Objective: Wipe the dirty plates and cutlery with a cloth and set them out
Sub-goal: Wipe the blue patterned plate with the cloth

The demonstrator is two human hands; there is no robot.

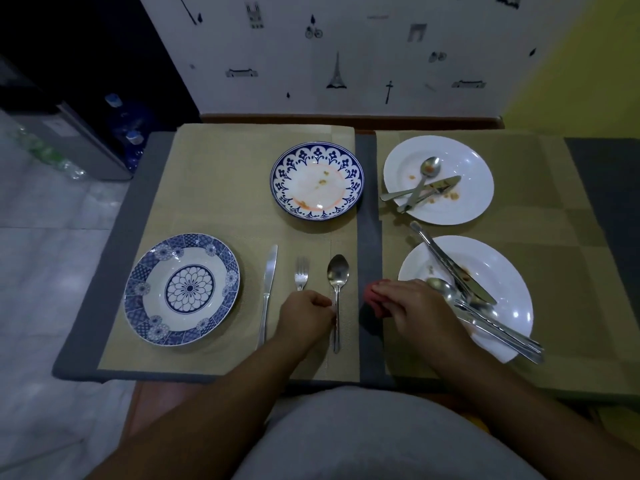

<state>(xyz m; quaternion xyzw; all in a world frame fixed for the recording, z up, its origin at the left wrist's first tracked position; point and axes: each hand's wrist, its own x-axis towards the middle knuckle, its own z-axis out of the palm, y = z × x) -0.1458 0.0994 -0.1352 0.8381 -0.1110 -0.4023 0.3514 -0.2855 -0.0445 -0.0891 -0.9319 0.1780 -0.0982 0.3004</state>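
A clean blue-patterned plate [181,289] lies at the near left of the tan placemat [221,188]. Right of it lie a knife [268,289], a fork [301,273] and a spoon [337,289]. My left hand [306,315] pinches the spoon's handle and covers the fork's handle. My right hand [412,310] is closed on a red cloth [375,301] beside a white plate [491,271] that carries several dirty pieces of cutlery [485,306]. A smeared blue-rimmed plate [317,180] sits further back. At the far right is a white plate [467,157] holding a dirty spoon [424,174] and knife [436,187].
A second tan placemat [554,209] covers the right half of the grey table [138,209]. A wall with printed drawings [346,53] stands right behind the table. On the floor at the left are a grey appliance [69,140] and water bottles [128,129].
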